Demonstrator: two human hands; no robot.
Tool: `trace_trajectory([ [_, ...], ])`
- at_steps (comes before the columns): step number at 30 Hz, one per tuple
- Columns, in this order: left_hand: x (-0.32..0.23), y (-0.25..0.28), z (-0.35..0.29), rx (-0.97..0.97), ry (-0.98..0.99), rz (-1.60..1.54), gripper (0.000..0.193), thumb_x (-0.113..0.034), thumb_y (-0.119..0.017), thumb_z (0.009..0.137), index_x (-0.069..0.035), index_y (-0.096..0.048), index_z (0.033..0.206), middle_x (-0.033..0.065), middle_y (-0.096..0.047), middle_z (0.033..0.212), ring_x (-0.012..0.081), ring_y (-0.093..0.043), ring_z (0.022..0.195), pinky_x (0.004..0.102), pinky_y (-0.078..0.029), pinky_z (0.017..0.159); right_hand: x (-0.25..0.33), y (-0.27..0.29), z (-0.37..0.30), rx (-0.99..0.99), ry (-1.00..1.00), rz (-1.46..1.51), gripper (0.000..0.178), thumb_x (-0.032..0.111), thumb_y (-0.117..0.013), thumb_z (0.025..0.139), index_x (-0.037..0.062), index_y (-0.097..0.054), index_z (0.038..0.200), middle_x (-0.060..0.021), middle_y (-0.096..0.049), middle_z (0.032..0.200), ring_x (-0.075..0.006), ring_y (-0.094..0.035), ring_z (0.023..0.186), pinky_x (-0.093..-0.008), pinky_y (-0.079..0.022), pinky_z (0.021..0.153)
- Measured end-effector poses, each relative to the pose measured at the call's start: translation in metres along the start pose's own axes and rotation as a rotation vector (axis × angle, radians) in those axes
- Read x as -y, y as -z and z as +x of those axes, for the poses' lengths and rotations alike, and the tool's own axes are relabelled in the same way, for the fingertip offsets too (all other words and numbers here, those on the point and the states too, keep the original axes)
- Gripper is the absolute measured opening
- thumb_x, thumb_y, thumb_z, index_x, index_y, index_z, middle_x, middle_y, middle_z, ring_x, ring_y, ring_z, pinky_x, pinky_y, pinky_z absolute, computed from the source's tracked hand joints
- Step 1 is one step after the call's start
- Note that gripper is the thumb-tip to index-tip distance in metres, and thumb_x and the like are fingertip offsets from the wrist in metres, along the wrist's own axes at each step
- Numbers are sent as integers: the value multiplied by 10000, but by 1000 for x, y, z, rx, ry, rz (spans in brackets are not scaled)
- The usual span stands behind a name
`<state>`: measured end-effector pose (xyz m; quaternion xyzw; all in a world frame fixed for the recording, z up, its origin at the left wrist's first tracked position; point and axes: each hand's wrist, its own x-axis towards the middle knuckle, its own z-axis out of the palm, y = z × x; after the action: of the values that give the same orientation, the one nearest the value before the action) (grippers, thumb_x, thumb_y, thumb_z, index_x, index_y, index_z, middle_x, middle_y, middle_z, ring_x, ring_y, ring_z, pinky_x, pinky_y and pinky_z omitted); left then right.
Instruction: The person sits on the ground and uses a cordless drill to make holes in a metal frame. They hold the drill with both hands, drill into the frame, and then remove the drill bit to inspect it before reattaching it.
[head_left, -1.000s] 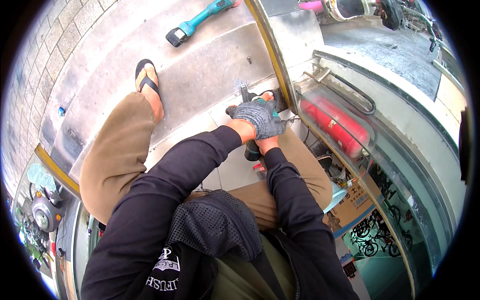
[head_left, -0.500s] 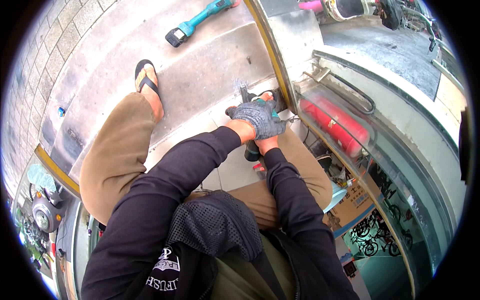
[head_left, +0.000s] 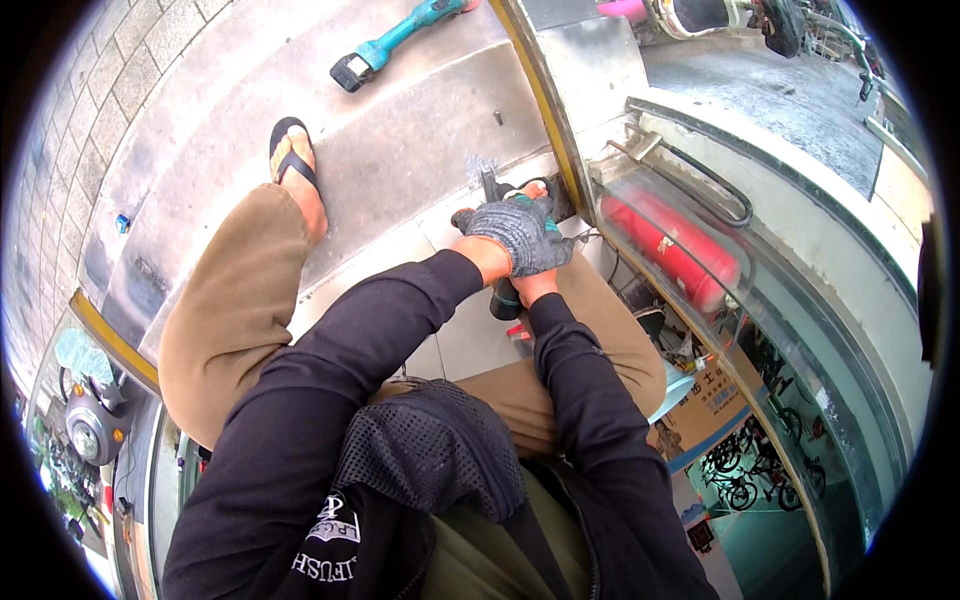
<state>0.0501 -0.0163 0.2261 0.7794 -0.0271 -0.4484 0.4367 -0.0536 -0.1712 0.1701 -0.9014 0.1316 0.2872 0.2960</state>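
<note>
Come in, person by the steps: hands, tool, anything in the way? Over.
Left hand, gloved, clasped over dark tool. Right hand against it, partly hidden. Tool mostly covered. Sandalled foot close by, perhaps crowding.

Head-worn fisheye, looking steeply downward

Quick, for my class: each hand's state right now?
Left hand: gloved, appears closed on a dark tool.
Right hand: mostly hidden by the left; grip cannot be told.

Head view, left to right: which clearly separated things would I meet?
Grey scooter with a round headlight, leftmost black strapped flip-flop, elongated teal-and-black power tool, grey-gloved left hand, glossy red cylinder.
</note>
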Motion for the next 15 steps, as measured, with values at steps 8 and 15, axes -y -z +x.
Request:
trace_trajectory([
  [8,-6,8,0,63,19,8,794,-581,-628,909,-91,-597,1533,67,-449,1723,357,-627,1398,483,-519,1151,-10,-2,0,-41,44,-57,482,292,-767,959,73,-651,1373,-170,-718,1283,-351,-666,1258,-471,-494,1093],
  [15,-2,-3,2,7,2,19,804,-587,-626,912,-116,-576,1562,17,-401,1756,344,-601,1432,511,-504,1165,-9,-3,1,-34,34,28,474,280,-769,958,60,-649,1359,-181,-704,1303,-364,-660,1259,-479,-502,1076],
])
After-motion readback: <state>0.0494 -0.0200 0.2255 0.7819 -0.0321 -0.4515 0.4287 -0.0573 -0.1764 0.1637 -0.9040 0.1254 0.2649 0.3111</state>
